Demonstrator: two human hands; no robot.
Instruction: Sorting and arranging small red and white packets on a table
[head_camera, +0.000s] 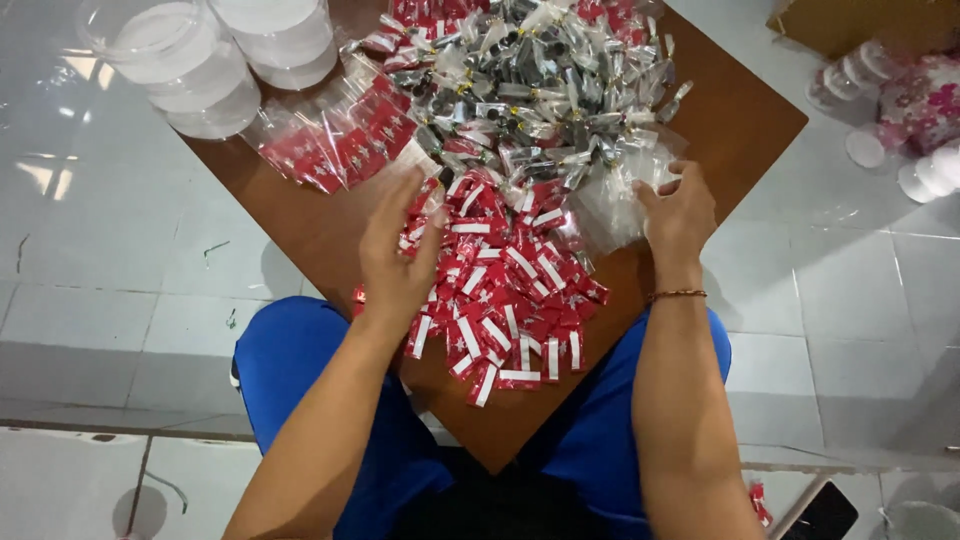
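Note:
A heap of small red and white candy packets (505, 285) lies on a low brown wooden table (730, 125). My left hand (398, 250) rests at the heap's left edge, fingers closed around a few red packets. My right hand (678, 215) reaches into a loose stack of clear plastic bags (620, 200) at the heap's right, fingers pinching one. Beyond both hands lies a large pile of filled clear bags tied with gold twists (540, 80). Flat clear bags with red print (335, 145) lie to the left of that pile.
Two clear plastic tubs with white lids (215, 50) stand at the table's far left corner. On the tiled floor at right sit pink patterned containers and round white lids (915, 120). A dark phone (825, 512) lies by my right leg. My blue-trousered legs flank the table's near corner.

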